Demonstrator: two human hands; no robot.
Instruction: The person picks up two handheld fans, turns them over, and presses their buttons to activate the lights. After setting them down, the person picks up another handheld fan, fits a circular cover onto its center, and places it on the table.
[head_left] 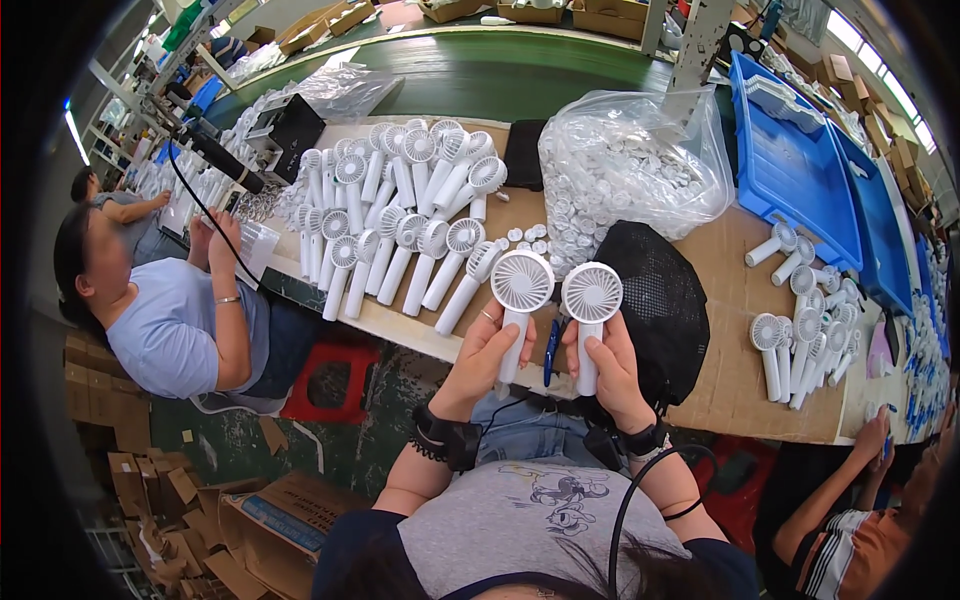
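Observation:
In my left hand (pixel 490 350) is a white handheld fan (pixel 522 283), gripped by its handle with the round grille up. My right hand (pixel 612 362) grips a second white handheld fan (pixel 592 293) the same way. The two fan heads are side by side, close together, above the bench's near edge. Between the hands lies a blue pen (pixel 551 352). To the left, a large group of white handheld fans (pixel 400 225) covers the bench. Just beyond the fans I hold, small round clear pieces (pixel 527 235) lie loose beside a clear plastic bag (pixel 650 165) full of them.
A black mesh bag (pixel 650 310) sits right of my right hand. More fans (pixel 800 330) lie farther right, near blue trays (pixel 800 180). A green conveyor belt (pixel 480 70) runs behind the bench. Co-workers sit left (pixel 180 310) and right (pixel 860 540). Cardboard boxes (pixel 270 530) stand on the floor.

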